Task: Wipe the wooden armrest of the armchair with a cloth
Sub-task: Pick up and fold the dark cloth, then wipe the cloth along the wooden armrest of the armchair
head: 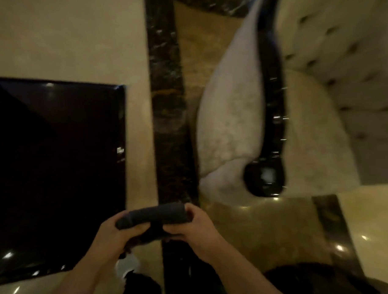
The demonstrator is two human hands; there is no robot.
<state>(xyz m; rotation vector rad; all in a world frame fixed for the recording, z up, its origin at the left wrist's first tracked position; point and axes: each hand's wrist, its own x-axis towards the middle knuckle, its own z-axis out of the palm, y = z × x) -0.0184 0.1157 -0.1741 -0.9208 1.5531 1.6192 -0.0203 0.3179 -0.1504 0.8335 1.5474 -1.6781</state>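
A dark folded cloth (153, 215) is held low in the middle of the head view, between both hands. My left hand (117, 234) grips its left end and my right hand (196, 227) grips its right end. Up and to the right stands a cream tufted armchair (330, 60). Its glossy dark wooden armrest (273, 113) runs down to a rounded scroll end (264, 177). Both hands are below and left of that scroll, apart from it.
A dark glossy table top (55, 173) fills the left side. The polished marble floor (268, 230) has a dark inlay strip (167, 103) running up the middle. My shoe shows at the bottom near the table corner.
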